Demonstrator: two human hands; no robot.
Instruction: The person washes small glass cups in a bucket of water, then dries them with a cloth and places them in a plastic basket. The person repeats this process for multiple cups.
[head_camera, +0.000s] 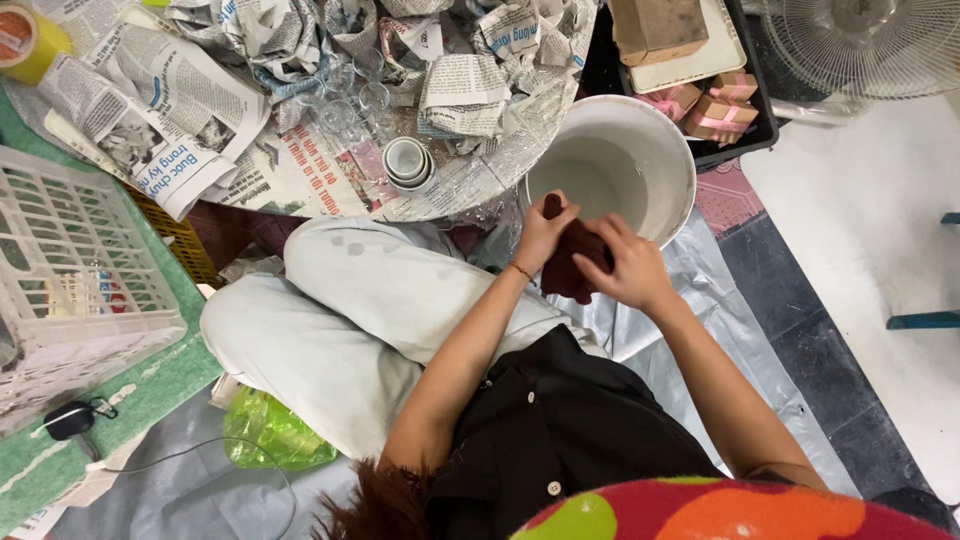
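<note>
Item: dark red cloth (572, 268), crumpled and bunched into a lump, deep maroon, no pattern visible. Held just outside the near rim of a white bucket (668, 160), above the grey plastic sheet (720, 330) on the floor.

Left hand (545, 232): fingers curled over the cloth's upper end, gripping it. Right hand (628, 268): closed around the cloth's other side, fingers pressed into the fabric.

Bucket: round, white inside, contents hard to tell.

Nearby: stacked small white cups (408, 162) and clear glasses (345, 110) on crumpled newspaper (200, 110); white plastic crate (70, 260) at the left; green plastic bag (272, 432) beside the person's knee.
</note>
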